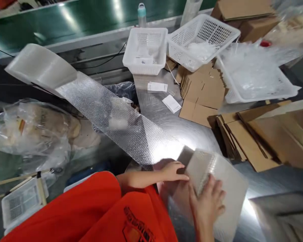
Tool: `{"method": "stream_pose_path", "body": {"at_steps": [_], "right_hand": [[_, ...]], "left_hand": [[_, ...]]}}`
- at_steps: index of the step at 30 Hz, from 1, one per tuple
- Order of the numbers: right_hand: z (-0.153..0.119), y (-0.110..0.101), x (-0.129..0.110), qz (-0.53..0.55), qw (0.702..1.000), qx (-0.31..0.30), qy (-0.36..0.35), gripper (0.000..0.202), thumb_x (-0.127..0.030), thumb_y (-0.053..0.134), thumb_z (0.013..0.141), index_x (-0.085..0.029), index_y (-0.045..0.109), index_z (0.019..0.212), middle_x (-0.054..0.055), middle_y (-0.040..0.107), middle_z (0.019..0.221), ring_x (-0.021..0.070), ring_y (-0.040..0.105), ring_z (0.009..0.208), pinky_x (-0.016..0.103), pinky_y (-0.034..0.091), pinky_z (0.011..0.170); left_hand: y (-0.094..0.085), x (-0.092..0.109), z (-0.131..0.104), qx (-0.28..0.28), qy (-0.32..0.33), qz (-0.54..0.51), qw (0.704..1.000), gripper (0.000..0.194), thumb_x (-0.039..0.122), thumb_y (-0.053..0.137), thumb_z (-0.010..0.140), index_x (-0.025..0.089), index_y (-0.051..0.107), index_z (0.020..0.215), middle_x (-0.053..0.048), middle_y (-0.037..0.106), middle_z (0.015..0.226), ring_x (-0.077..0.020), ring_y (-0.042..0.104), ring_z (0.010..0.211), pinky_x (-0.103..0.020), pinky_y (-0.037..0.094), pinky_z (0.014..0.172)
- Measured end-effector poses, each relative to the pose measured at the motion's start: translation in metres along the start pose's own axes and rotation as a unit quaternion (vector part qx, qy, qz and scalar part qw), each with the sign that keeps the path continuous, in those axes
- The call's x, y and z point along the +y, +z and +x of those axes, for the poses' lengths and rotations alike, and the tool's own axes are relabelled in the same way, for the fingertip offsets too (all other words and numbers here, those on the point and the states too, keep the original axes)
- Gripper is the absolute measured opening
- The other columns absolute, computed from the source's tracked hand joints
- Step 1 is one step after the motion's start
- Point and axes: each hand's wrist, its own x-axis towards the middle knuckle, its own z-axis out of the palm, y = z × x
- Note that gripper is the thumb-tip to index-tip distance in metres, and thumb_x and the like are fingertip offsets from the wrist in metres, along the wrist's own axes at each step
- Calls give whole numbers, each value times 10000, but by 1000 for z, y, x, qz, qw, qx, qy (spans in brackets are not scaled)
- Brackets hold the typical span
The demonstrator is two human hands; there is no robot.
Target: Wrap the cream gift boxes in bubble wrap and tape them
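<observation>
On the steel table in front of me is a boxy item (221, 188) covered in bubble wrap; what is inside is hidden. My right hand (208, 200) grips it at a near corner, thumb on the left face and fingers spread over the top. Beside its left edge is my left hand (175, 173), with thumb and fingers apart and the fingertips at the box's side. From a big roll of bubble wrap (45, 65) at the upper left, a long clear strip (111, 117) runs down over the table edge toward the wrapped box.
White baskets (145, 69) line the back, one heaped with clear plastic bags (252, 70). Flat cardboard boxes (202, 90) lie stacked at the right, near white labels (171, 103). A bottle (141, 15) stands behind. Plastic-bagged goods (35, 124) sit lower left.
</observation>
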Motion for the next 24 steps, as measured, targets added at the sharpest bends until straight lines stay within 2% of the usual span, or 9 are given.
{"method": "stream_pose_path", "body": {"at_steps": [1, 3, 5, 6, 9, 12, 24], "right_hand": [[-2, 6, -5, -10, 1000, -15, 0, 751, -541, 353, 925, -135, 292, 1554, 231, 187, 1631, 512, 189, 1450, 788, 265, 1030], [-3, 21, -17, -23, 999, -34, 0, 687, -452, 349, 947, -138, 300, 1556, 230, 141, 1642, 517, 117, 1465, 806, 217, 1035], [-3, 34, -28, -31, 999, -32, 3, 646, -387, 350, 953, -155, 314, 1555, 227, 126, 1645, 510, 71, 1473, 818, 194, 1031], [-2, 39, -33, -33, 999, -27, 6, 634, -371, 347, 956, -164, 317, 1555, 222, 125, 1645, 504, 54, 1477, 821, 186, 1031], [1, 45, -37, -25, 999, -22, 19, 632, -382, 348, 966, -175, 308, 1561, 213, 120, 1649, 507, 30, 1479, 824, 160, 1040], [2, 48, -33, -24, 999, -21, 23, 642, -411, 364, 969, -189, 293, 1568, 214, 116, 1650, 500, 19, 1483, 823, 154, 1043], [-4, 61, -45, -78, 996, 30, 8, 603, -347, 347, 975, -166, 331, 1550, 215, 157, 1640, 461, 16, 1495, 804, 178, 1057]], "left_hand": [[-14, -3, -5, 27, 36, 138, 989, 591, 478, 673, 862, 205, 573, 1376, -141, 467, 1524, -331, 378, 1432, -528, 265, 1207], [-44, -11, -15, 45, 49, 347, 936, 687, 476, 661, 880, 237, 454, 1490, -139, 254, 1645, -367, 165, 1524, -642, 99, 1218], [-69, -22, -23, 34, 11, 462, 886, 888, 551, 732, 805, 298, 331, 1556, -117, 85, 1683, -425, 23, 1534, -761, -20, 1147], [-78, -28, -26, 32, -12, 489, 872, 975, 606, 750, 764, 331, 278, 1571, -101, 32, 1686, -450, -12, 1527, -803, -49, 1106], [-90, -42, -29, 42, -51, 507, 860, 1074, 734, 710, 719, 404, 158, 1579, -63, -60, 1680, -475, -60, 1518, -858, -61, 1038], [-90, -46, -29, 55, -63, 500, 862, 1112, 773, 698, 696, 427, 110, 1574, -55, -109, 1671, -470, -81, 1517, -863, -65, 1026], [-91, -38, -30, 53, -51, 503, 861, 1062, 760, 678, 726, 425, 134, 1575, -44, -100, 1673, -432, -85, 1529, -842, -68, 1053]]}}
